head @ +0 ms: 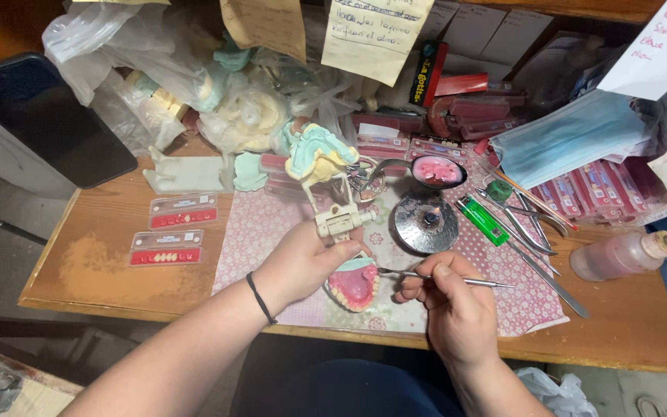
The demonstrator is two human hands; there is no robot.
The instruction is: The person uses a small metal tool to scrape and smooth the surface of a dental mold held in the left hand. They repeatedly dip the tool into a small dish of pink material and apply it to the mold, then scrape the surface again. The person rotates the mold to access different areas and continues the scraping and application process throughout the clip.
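The left hand (303, 262) is holding a cream hinged frame (339, 220) with dental casts; its fingers are closed around the frame, above the patterned cloth (256, 224) on the wooden bench (94, 255). The pink wax denture (353, 284) is sitting at the lower part of the frame, just beside this hand. The right hand (453, 305) is pinching a thin metal instrument (426, 276), and its tip is touching the denture. A small burner (426, 222) with a flame is standing just behind, near a green lighter (482, 220).
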